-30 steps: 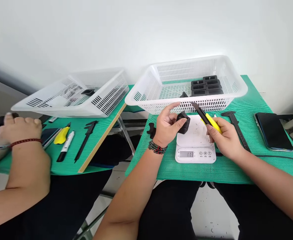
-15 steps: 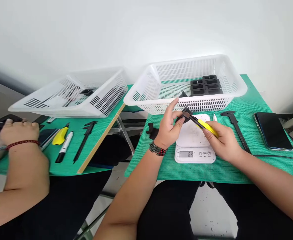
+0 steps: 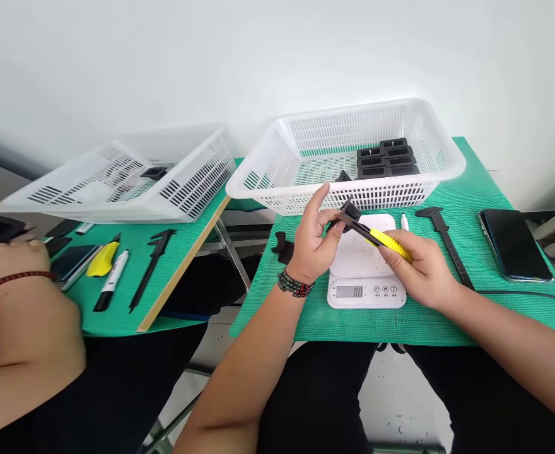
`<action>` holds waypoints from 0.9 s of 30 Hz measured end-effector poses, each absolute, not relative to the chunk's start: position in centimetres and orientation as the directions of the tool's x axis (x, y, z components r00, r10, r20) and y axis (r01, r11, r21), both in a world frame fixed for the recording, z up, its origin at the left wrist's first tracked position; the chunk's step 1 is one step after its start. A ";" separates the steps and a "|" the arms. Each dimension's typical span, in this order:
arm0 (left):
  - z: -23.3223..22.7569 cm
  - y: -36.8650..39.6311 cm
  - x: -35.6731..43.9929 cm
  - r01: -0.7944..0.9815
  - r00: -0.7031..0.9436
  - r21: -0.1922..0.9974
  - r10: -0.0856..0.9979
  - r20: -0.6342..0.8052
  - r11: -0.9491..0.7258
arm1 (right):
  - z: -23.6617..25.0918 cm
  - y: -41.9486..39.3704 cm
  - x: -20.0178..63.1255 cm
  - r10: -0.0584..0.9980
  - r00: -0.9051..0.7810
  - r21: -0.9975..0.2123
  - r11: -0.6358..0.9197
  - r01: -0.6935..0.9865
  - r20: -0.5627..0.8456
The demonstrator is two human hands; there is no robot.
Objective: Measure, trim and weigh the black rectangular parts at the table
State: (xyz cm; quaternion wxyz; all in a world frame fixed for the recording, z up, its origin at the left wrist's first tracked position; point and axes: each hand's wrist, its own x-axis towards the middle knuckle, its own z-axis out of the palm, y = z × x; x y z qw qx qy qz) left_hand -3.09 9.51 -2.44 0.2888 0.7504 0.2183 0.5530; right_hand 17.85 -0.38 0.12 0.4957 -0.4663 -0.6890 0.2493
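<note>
— Where does your work stand right now?

— Your left hand (image 3: pixel 313 236) pinches a small black part (image 3: pixel 350 211) above the white scale (image 3: pixel 365 265), which reads zero, so nothing rests on it. Your right hand (image 3: pixel 419 268) is closed around the yellow utility knife (image 3: pixel 382 238), its dark tip touching the part. I'd judge the trimming is under way.

— What's done, what's left?

— A block of black parts (image 3: pixel 385 157) sits in the white basket (image 3: pixel 258 183), probably finished. The black caliper (image 3: pixel 441 236) lies untouched beside the scale.

— And your pose?

— Both forearms angle inward over the green mat (image 3: pixel 471 189), your hands meeting above the scale
</note>
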 end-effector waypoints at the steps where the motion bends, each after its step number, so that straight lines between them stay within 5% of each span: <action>1: -2.4 9.4 -3.1 -0.007 0.302 0.685 0.652 0.696 -0.729 | 0.2 -0.6 17.7 0.889 -0.092 -0.799 0.445 0.405 0.449; 11: -1.9 9.0 -3.0 -0.097 0.261 0.606 0.567 0.781 -0.790 | 0.5 1.0 18.6 0.966 0.143 -0.926 0.155 0.345 0.215; 27: -2.3 9.6 -2.8 0.158 0.116 0.629 0.647 0.753 -0.761 | -0.2 0.3 18.1 0.949 0.105 -0.929 0.264 0.261 0.299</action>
